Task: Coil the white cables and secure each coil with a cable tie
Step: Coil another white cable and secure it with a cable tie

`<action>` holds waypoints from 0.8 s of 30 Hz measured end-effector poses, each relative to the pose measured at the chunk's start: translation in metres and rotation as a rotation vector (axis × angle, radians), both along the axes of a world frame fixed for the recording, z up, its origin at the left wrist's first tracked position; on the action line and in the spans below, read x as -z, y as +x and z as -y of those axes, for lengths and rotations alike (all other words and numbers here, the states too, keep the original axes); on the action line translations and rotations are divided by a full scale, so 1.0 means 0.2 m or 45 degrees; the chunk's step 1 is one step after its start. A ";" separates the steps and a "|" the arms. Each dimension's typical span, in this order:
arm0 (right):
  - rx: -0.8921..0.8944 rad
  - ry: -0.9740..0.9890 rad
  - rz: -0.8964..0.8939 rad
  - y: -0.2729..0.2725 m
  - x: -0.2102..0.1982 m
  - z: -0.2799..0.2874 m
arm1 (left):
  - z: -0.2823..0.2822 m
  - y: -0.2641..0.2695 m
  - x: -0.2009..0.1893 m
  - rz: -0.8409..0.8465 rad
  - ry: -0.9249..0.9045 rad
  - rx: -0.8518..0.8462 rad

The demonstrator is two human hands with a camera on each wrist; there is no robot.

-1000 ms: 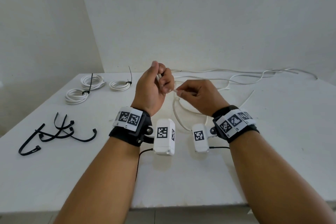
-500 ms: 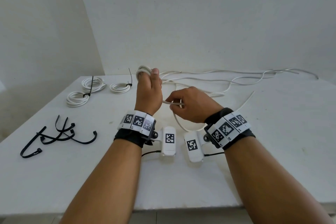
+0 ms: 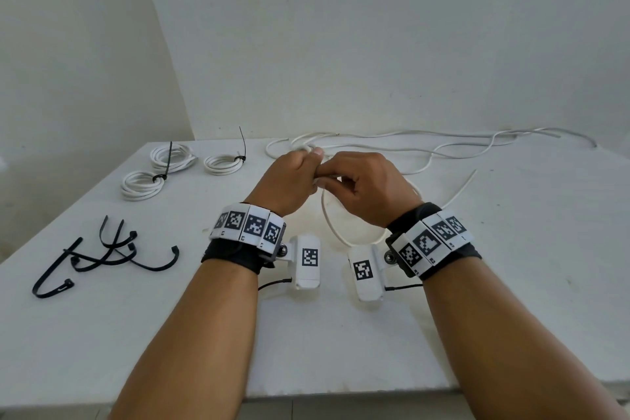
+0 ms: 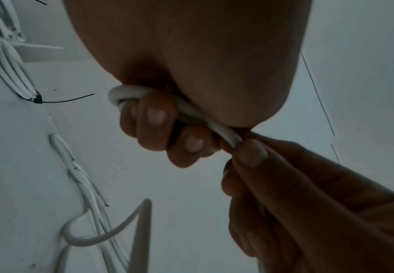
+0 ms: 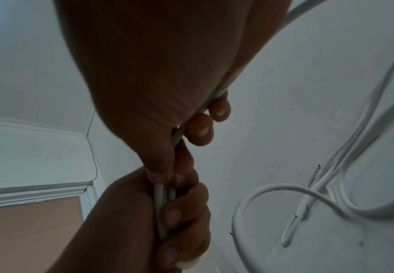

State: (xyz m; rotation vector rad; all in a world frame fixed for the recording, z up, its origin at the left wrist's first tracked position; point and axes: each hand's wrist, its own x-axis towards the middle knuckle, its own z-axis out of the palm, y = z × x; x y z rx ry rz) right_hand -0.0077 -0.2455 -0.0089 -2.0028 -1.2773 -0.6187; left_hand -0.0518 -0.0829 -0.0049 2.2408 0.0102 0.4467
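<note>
Above the middle of the white table (image 3: pixel 511 249), my left hand (image 3: pixel 293 177) grips turns of a white cable (image 3: pixel 332 225), wound around its curled fingers (image 4: pixel 156 118). My right hand (image 3: pixel 361 186) meets it and pinches the same cable (image 4: pixel 223 134) between thumb and fingers (image 5: pixel 200 129). A loop of this cable hangs below both hands onto the table. The rest of the loose white cables (image 3: pixel 460 147) trails to the far right. Three tied coils (image 3: pixel 223 164) with black ties lie at the far left.
Several loose black cable ties (image 3: pixel 102 256) lie on the table's left side. The table's front edge (image 3: pixel 341 395) runs just beneath my forearms. White walls close off the back and left.
My left hand has turned and come down from its raised pose. The right hand has moved up against it, laying cable onto the left hand's fingers.
</note>
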 end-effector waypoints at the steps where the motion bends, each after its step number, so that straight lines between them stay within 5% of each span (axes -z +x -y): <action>1: 0.029 0.050 -0.011 0.00 0.00 0.00 | 0.00 -0.01 -0.01 -0.010 0.022 0.029; 9: 0.164 0.201 -0.178 0.11 -0.03 0.14 | -0.09 -0.06 0.01 -0.104 0.039 0.073; 16: 0.213 0.451 -0.247 0.18 -0.02 0.19 | -0.03 -0.07 0.02 -0.148 -0.767 0.512; 24: 0.127 0.295 -0.446 0.12 0.00 0.09 | 0.00 -0.10 -0.01 -0.144 -1.390 0.879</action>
